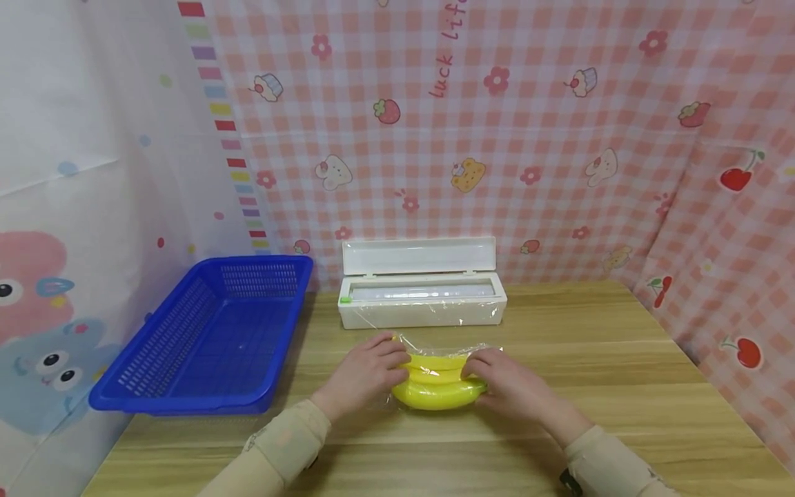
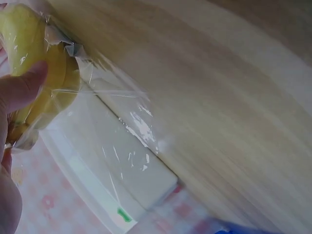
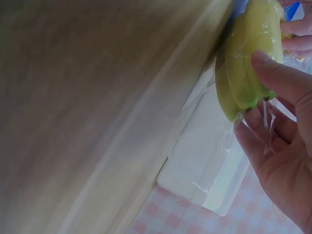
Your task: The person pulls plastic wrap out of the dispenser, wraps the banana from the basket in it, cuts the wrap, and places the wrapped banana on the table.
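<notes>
A bunch of yellow bananas [image 1: 437, 393] with green ends is in the middle of the head view, close over the table. Clear cling film [image 2: 114, 97] lies around it, shiny and wrinkled, with a loose sheet spreading past the fruit in the left wrist view. My left hand [image 1: 368, 373] grips the left end, its thumb pressed on the film-covered fruit. At the green stem end, my right hand [image 1: 512, 386] holds the bunch, thumb on one side and fingers beneath. Behind them stands a white cling film dispenser [image 1: 422, 314], its lid [image 1: 419, 255] raised and a film roll inside.
To the left sits a blue plastic basket [image 1: 288, 317] with slotted sides. The wood-grain table [image 1: 609, 386] runs up to a pink checked cloth [image 1: 546, 103] behind the dispenser. More printed cloth hangs along both sides.
</notes>
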Motion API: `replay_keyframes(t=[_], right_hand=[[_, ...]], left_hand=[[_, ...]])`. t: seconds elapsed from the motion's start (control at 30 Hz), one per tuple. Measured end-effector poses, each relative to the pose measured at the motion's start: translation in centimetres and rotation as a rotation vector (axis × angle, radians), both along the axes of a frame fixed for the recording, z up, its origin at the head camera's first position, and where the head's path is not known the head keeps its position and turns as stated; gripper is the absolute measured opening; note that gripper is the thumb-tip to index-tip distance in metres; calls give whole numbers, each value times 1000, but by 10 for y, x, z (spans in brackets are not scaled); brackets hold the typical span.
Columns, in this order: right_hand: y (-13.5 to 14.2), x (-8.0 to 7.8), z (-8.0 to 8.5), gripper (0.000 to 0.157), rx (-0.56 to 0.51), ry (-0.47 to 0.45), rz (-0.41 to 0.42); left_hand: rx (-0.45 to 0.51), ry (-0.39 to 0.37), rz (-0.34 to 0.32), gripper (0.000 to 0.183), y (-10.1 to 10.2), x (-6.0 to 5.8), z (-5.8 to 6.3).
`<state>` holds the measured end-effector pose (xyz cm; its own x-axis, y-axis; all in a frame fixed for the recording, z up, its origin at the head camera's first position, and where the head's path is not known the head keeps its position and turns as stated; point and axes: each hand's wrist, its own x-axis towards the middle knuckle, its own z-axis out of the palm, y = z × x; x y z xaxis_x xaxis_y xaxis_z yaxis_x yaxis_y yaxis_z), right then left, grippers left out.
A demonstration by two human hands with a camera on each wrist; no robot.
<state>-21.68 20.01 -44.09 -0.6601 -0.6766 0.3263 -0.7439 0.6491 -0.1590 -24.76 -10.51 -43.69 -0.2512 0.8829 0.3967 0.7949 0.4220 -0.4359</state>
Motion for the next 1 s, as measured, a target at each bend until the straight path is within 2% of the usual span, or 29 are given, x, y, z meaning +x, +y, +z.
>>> replay_keyframes(t=[0.27,0.5,0.77,1.0], right_hand=[[5,-8,7,39,-58,-94,47],[10,-19,7,36,-147,-123,107],[13,-28,6,34,-181,-159,85],[13,-34,4,32,-237,-149,69]], left_hand=[[68,-183,-35,21,-1,-12,6],[86,-364,-38,27,-2,-21,16],[119,-512,-54,31,-1,-37,22],[146,-670,-1,33,-1,-44,27]])
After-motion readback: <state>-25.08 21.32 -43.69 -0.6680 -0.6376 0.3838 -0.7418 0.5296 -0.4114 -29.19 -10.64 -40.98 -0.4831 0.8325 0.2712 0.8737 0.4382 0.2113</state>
